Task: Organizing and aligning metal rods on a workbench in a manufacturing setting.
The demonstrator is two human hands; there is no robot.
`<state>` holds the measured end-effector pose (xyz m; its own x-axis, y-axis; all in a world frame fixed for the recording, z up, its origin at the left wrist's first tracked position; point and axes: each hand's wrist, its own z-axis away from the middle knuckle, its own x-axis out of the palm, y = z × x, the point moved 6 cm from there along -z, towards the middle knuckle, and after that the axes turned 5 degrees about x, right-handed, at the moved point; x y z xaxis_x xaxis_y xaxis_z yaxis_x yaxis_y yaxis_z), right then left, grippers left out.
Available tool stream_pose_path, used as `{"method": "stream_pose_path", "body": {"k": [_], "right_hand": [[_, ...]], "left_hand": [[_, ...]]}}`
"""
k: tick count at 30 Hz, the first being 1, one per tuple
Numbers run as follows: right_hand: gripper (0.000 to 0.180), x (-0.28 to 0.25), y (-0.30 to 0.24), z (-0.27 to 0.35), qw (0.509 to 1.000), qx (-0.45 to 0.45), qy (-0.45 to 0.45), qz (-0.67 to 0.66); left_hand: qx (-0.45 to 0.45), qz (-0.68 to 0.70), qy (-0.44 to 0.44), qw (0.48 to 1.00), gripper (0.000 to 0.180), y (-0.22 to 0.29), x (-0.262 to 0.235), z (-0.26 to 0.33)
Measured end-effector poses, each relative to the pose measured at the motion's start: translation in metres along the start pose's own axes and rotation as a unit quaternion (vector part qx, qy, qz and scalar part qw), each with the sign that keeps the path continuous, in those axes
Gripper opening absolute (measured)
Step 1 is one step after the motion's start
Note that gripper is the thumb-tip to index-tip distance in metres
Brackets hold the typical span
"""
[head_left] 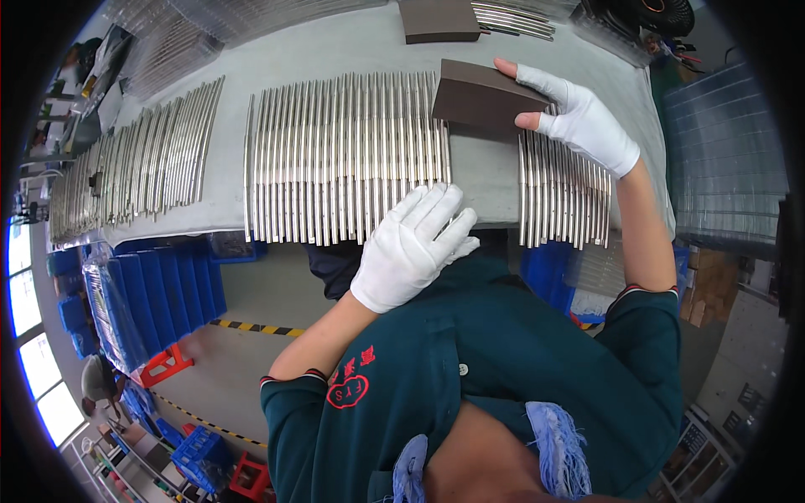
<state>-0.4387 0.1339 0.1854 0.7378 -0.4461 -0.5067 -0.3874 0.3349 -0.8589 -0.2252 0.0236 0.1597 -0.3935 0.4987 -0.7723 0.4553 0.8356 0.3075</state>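
My right hand [587,126], white-gloved with two bare fingertips, pinches a brown block [482,96] by its right end. Below that grip: a short row of metal rods [563,197]. Left of it: a wider rod row [335,159], my gloved left hand [411,247] at its near right corner. Beyond the grip: a second brown block [440,21].

Yellow-black tape [256,328] marks the floor [231,365] near blue bins [172,285].

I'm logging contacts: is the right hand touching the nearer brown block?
Touching: the head view shows the right hand holding the brown block, a fingertip at its upper edge, thumb at its lower one.
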Motion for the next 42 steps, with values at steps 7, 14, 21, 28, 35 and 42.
{"method": "stream_pose_path", "body": {"k": [7, 14, 21, 28, 35, 42], "right_hand": [[0.055, 0.032, -0.016, -0.008, 0.988, -0.024, -0.010, 0.153], [0.055, 0.023, -0.015, -0.012, 0.995, -0.082, -0.038, 0.052], [0.074, 0.032, -0.004, -0.079, 0.991, -0.057, 0.044, -0.115], [0.077, 0.065, 0.013, -0.135, 0.976, -0.030, -0.039, -0.213], [0.072, 0.071, 0.014, -0.139, 0.965, -0.044, -0.025, -0.258], [0.081, 0.036, -0.025, -0.103, 0.961, -0.044, -0.001, -0.273]], "left_hand": [[0.002, 0.032, 0.000, 0.999, 0.043, -0.002, 0.000, -0.009], [0.002, 0.056, -0.012, 0.998, 0.038, -0.003, 0.002, -0.012], [0.005, 0.010, 0.013, 1.000, 0.038, -0.004, -0.002, 0.000], [-0.027, -0.012, -0.078, 0.997, 0.046, -0.006, 0.005, -0.003], [-0.011, 0.001, -0.107, 0.994, 0.054, -0.007, 0.012, -0.002], [-0.049, -0.068, -0.101, 0.991, 0.053, -0.015, 0.009, 0.005]]}}
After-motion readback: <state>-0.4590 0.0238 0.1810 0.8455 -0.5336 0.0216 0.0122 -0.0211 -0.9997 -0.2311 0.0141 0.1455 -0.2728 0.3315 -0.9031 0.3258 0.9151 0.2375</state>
